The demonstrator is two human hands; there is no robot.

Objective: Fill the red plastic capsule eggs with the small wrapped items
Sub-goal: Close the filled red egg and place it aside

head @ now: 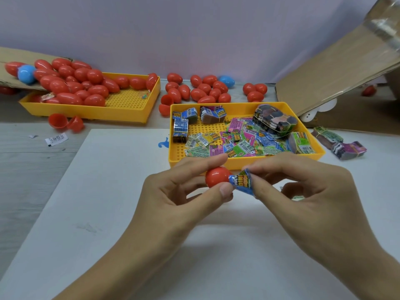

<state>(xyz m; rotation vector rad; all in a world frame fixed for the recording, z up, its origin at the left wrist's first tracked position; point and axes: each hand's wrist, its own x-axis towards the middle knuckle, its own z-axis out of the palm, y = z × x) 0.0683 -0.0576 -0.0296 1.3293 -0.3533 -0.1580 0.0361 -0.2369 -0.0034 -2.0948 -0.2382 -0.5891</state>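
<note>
Left hand [173, 191] grip: thumb and fingers pinch a red capsule half [217, 176] above the white tabletop [108, 213]. Right hand [303, 187] grip: fingertips pinch a blue wrapped packet [243, 182], its left end touching the capsule's open side. Just beyond, near yellow tray [311, 156] holds loose packets [238, 141] and bundles. Farther left, second yellow tray [129, 113] carries heaped red eggs [73, 83]; more eggs [201, 88] lie behind.
</note>
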